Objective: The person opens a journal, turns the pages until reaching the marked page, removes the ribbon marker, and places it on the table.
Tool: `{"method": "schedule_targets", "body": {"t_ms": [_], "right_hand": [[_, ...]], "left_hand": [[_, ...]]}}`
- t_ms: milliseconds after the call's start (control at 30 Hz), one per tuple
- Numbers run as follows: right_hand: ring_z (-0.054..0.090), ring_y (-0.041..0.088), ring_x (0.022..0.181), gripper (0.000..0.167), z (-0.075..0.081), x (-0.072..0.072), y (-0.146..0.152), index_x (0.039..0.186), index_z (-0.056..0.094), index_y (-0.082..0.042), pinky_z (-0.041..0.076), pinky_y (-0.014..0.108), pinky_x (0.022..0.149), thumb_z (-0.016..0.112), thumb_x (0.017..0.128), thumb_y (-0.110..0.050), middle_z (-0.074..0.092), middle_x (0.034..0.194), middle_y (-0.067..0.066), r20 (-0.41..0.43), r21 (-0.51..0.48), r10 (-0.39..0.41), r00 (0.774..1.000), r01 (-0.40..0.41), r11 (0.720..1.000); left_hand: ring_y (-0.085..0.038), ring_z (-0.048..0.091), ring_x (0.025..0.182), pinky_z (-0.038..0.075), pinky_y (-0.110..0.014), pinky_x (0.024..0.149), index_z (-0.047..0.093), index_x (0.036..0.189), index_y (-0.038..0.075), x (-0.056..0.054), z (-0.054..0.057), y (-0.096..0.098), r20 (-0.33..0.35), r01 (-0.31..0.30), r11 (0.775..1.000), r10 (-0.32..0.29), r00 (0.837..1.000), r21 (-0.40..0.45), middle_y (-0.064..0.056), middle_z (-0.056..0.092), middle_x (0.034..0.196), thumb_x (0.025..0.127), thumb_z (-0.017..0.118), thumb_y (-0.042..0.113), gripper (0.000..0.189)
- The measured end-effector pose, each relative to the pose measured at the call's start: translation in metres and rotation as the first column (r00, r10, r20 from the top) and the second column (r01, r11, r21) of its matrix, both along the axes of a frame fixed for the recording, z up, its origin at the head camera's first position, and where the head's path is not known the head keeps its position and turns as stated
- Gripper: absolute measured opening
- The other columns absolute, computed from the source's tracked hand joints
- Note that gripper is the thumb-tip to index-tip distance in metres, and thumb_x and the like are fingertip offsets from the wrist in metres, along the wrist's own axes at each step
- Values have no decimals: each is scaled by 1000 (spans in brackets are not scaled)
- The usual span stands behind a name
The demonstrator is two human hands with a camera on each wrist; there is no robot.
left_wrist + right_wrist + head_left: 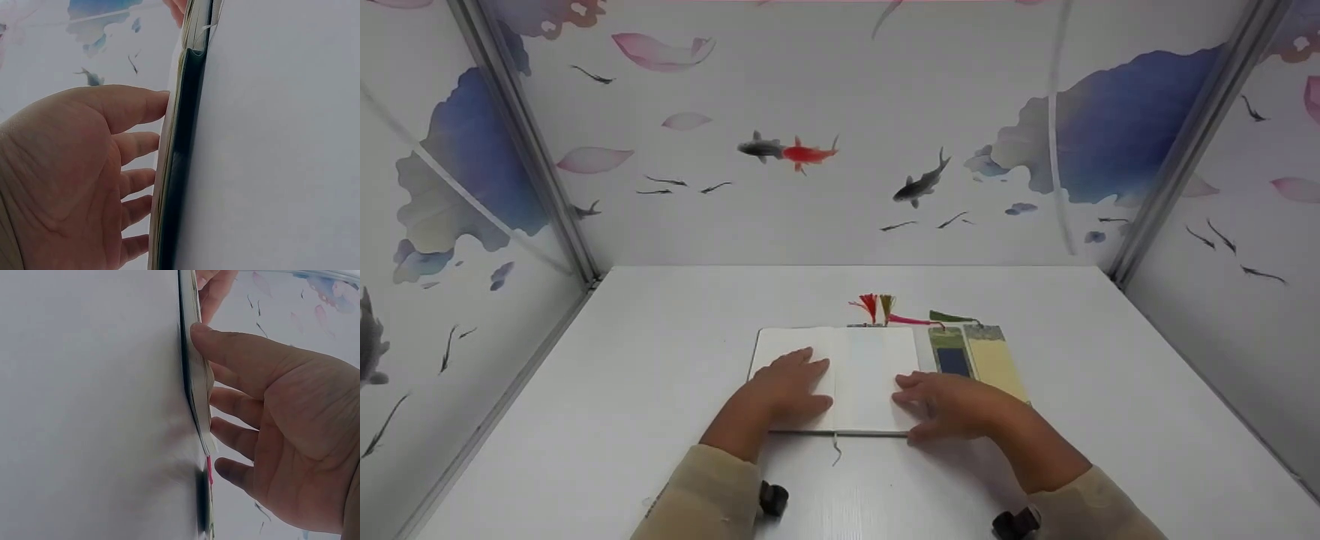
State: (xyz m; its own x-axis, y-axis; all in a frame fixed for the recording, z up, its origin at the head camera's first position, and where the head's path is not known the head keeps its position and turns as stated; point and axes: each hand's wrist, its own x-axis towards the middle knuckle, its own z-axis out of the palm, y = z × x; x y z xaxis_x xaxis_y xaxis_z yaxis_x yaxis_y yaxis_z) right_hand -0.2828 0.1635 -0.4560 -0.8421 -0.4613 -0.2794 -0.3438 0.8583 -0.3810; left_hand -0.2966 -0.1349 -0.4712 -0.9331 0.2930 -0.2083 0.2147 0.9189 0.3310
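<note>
An open notebook [870, 405] with blank white pages and a dark cover [183, 129] lies on the white table. My left hand [791, 386] rests on its left page, fingers spread and fairly straight. Over the right page's outer edge is my right hand [952, 405], fingers extended. Its thumb [230, 346] touches the edge of the pages in the right wrist view. Past the notebook's top edge stick out a red tassel [868, 306] and an olive tassel [886, 307]; what they hang from is mostly hidden.
Right of the notebook lie a green bookmark with a dark blue panel [952, 360] and a yellow bookmark [996, 360], each with a tassel, partly behind my right hand. A thin ribbon [836, 452] trails from the notebook's near edge. Printed panels [840, 225] wall the table.
</note>
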Motion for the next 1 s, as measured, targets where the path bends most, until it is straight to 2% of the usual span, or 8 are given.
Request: {"method": "schedule_targets", "body": {"t_ms": [167,367,567,633,833,1000], "right_hand": [[42,19,160,55,1,-1,1,142,72,-31,36,52,131,87,89,-39,54,163,-15,3,-20,-10,1000,10,1000],[56,20,150,25,-1,-3,4,125,82,-29,44,51,125,75,101,-31,68,149,-12,-47,-80,-43,998,39,996],[63,25,141,31,-1,-1,3,134,77,-25,50,53,119,70,105,-29,74,141,-4,-53,-140,-147,988,138,980],[64,25,139,30,-1,-1,2,133,78,-26,50,54,119,70,105,-30,75,139,-4,-51,-146,-174,983,165,975],[72,17,117,15,-1,-3,0,116,80,-28,56,51,110,72,104,-26,80,119,-9,-139,-172,-163,977,138,975],[72,15,116,10,0,-3,-3,109,80,-33,58,49,108,72,104,-30,80,114,-12,-164,-206,-209,964,174,963]], "left_hand": [[-29,22,168,23,-59,134,38,168,27,2,1,1,4,-6,1000,6,1000,-1,-3,25,180,104,58,49,71],[-29,21,168,22,-60,134,37,168,27,2,1,1,14,-5,1000,5,1000,5,-4,25,180,104,57,48,71],[-30,23,168,25,-60,134,38,168,25,0,1,3,1,8,1000,-8,1000,-8,-5,26,180,105,54,56,72],[-31,24,167,25,-61,133,39,168,23,0,2,4,0,7,1000,-7,1000,-4,-6,27,179,103,53,62,76],[-32,31,165,30,-58,132,44,165,15,2,7,12,23,9,999,-10,1000,35,-7,33,177,93,54,83,100],[-31,32,165,32,-56,132,44,165,14,6,6,18,40,-10,999,8,999,47,-4,33,177,83,60,90,113]]}}
